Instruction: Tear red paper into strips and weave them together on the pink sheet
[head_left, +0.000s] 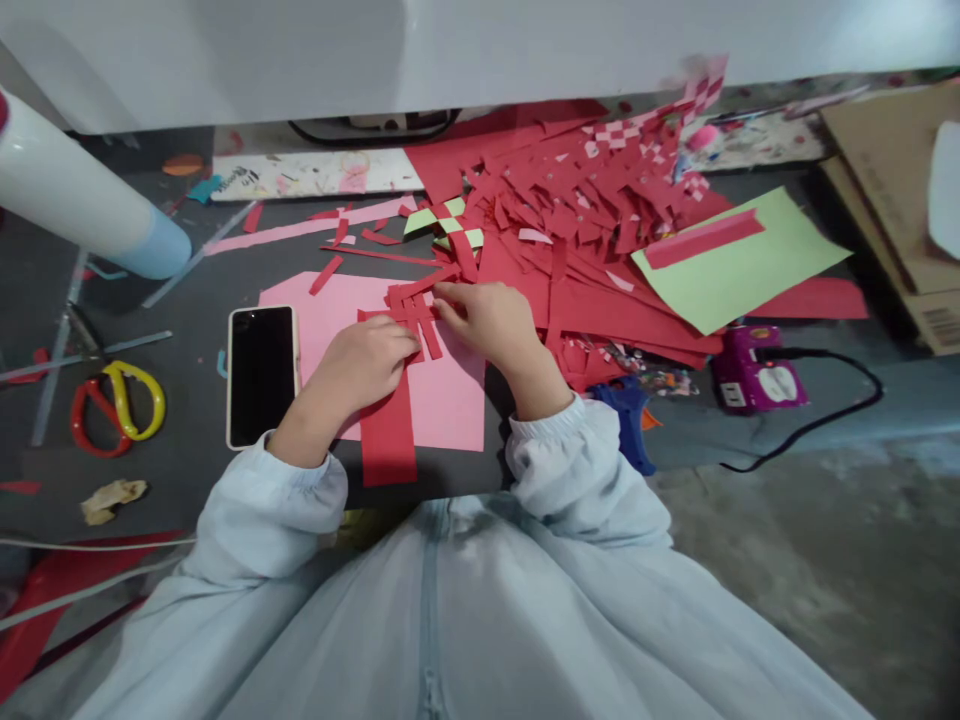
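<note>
My left hand (367,358) rests with fingers bent and pressed together on the upper end of a wide red paper strip (388,435). Just above it, narrow red paper strips (414,300) cross over and under one another. At their right edge my right hand (487,318) pinches the ends, its fingertips partly hidden. Both hands work above a pink paper sheet (450,415), on which the wide strip lies and hangs past the lower edge. A small green and red woven paper piece (457,222) lies beyond my hands.
A phone (262,375) lies left, beyond it scissors (120,405) with red and yellow handles. A white and blue cylinder (97,190) leans in. Right are heaped red cuttings (585,205), a green sheet (742,260), a blue tool (628,420), a purple corded box (761,370) and cardboard (900,180).
</note>
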